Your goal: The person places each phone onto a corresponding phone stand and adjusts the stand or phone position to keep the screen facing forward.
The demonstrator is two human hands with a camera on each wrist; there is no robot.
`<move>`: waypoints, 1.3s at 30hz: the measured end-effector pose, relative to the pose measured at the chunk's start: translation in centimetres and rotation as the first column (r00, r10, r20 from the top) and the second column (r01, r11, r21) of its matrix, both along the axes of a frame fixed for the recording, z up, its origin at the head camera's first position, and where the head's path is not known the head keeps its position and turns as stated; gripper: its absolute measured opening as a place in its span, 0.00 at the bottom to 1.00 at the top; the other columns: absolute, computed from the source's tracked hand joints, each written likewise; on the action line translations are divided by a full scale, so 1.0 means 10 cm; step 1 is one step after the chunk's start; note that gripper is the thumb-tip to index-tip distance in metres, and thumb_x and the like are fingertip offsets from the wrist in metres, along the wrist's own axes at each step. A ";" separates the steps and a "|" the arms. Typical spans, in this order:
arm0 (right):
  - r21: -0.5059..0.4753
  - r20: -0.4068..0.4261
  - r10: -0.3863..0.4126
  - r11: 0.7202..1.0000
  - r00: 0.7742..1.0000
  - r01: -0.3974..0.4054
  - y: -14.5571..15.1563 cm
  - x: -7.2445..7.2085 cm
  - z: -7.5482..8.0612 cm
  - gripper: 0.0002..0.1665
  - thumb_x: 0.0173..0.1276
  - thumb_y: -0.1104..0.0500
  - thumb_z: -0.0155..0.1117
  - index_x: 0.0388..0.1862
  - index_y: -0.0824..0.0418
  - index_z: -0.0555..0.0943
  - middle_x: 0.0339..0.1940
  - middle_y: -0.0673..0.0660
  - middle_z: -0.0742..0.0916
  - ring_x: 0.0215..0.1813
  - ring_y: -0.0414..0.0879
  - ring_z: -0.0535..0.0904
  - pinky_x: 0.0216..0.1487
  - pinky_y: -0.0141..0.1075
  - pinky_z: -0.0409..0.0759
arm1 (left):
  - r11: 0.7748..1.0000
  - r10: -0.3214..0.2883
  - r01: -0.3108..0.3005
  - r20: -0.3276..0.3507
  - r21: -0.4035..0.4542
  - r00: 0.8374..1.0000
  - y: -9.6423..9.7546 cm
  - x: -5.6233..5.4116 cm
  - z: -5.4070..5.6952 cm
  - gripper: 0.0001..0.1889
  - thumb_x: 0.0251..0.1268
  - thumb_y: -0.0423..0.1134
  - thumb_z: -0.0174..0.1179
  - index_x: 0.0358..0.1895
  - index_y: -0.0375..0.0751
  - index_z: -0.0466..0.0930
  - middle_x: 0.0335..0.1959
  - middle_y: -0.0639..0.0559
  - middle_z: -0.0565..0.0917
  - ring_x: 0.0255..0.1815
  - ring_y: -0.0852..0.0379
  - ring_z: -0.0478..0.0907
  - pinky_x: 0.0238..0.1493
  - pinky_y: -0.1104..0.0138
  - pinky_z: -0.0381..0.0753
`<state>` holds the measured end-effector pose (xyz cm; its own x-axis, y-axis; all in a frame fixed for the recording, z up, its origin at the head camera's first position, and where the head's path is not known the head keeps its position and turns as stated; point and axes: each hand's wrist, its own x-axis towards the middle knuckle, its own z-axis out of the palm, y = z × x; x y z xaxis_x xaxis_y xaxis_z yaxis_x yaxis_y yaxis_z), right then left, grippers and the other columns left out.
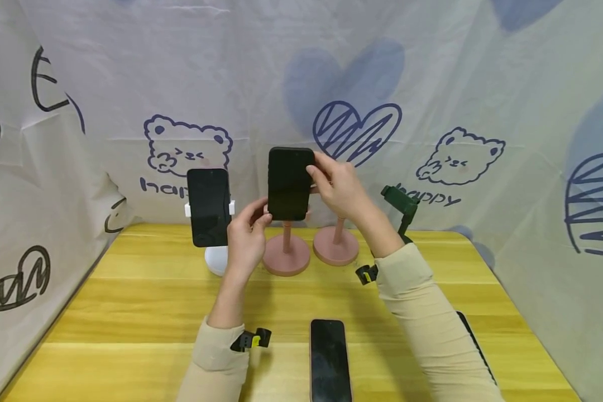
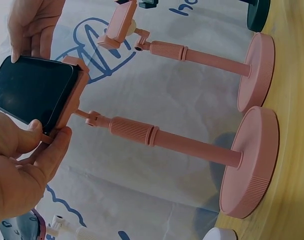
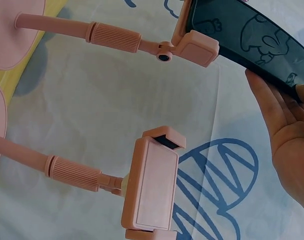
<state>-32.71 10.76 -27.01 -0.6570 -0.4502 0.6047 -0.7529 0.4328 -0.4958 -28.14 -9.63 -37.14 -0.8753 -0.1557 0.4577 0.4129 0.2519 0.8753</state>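
A black smartphone (image 1: 290, 184) stands upright at the clamp of a pink phone stand (image 1: 287, 255), its dark screen toward me. My right hand (image 1: 343, 187) pinches the phone's upper right edge, thumb at the front and fingers behind. Low on the other side, my left hand (image 1: 247, 240) grips the clamp at the phone's lower left corner; in the left wrist view its thumb (image 2: 34, 131) lies against the clamp arm and phone edge. One pink clamp jaw shows beside the phone (image 3: 257, 42) in the right wrist view.
A second pink stand (image 1: 336, 245) with a bare clamp (image 3: 154, 185) is just to the right. On the left, a white stand (image 1: 216, 260) holds another phone (image 1: 209, 207). A dark green stand (image 1: 402, 202) is behind my right forearm. Another phone (image 1: 330, 360) lies on the wooden table (image 1: 130, 312).
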 end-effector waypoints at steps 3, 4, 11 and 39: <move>0.003 -0.003 -0.001 1.000 1.000 0.001 0.00 -0.01 0.00 0.17 0.83 0.65 0.54 0.63 0.72 0.78 0.38 0.65 0.88 0.34 0.55 0.90 0.36 0.44 0.89 | 1.000 -0.006 0.006 0.000 0.012 1.000 0.00 -0.01 0.00 0.18 0.77 0.28 0.58 0.66 0.33 0.79 0.58 0.38 0.84 0.58 0.46 0.84 0.61 0.57 0.84; 0.007 -0.004 -0.002 1.000 1.000 0.002 0.00 -0.01 0.00 0.17 0.83 0.65 0.54 0.63 0.72 0.78 0.37 0.65 0.88 0.34 0.55 0.89 0.34 0.43 0.89 | 1.000 -0.005 0.005 0.001 0.014 1.000 0.00 -0.01 0.00 0.18 0.77 0.28 0.58 0.66 0.33 0.79 0.58 0.38 0.84 0.58 0.46 0.84 0.61 0.57 0.84; 0.023 -0.053 -0.007 1.000 0.999 0.008 -0.01 -0.02 -0.02 0.13 0.83 0.65 0.54 0.57 0.71 0.79 0.25 0.60 0.81 0.24 0.51 0.83 0.25 0.34 0.78 | 0.999 -0.006 0.006 -0.010 0.035 1.000 0.00 -0.03 -0.02 0.18 0.76 0.27 0.58 0.65 0.33 0.80 0.58 0.37 0.85 0.57 0.46 0.83 0.60 0.58 0.84; 0.009 -0.075 -0.028 1.000 0.997 0.029 0.00 0.01 -0.10 0.13 0.82 0.65 0.55 0.58 0.71 0.79 0.31 0.62 0.84 0.27 0.52 0.81 0.27 0.37 0.80 | 0.999 0.000 0.001 -0.001 0.052 1.000 0.00 -0.03 -0.02 0.17 0.75 0.27 0.59 0.64 0.33 0.81 0.58 0.39 0.85 0.57 0.47 0.83 0.61 0.57 0.83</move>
<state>-32.64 10.74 -28.03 -0.6229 -0.4381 0.6481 -0.7748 0.4595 -0.4341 -28.46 -9.63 -37.30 -0.8752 -0.1787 0.4496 0.4135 0.2061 0.8869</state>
